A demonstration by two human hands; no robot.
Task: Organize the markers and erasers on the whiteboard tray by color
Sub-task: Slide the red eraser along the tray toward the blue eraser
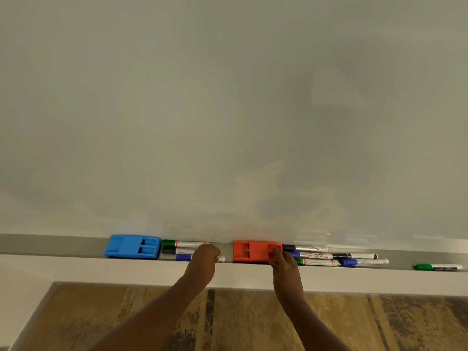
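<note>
A grey whiteboard tray (50, 245) runs across the view. On it lie a blue eraser (133, 247) at the left and a red eraser (253, 251) in the middle. Between them lie a green marker (177, 243), a black marker (172, 250) and a blue marker (183, 257). My left hand (203, 259) covers their right ends, fingers curled over the blue marker. My right hand (283, 263) grips the red eraser's right end. Several more markers (329, 257) in black, blue and green lie right of the red eraser, and a lone green marker (438, 267) rests far right.
The whiteboard (228, 110) fills the upper view, wiped but smeary. A white ledge (126, 269) runs under the tray. Below it shows a brown patterned floor (253, 320).
</note>
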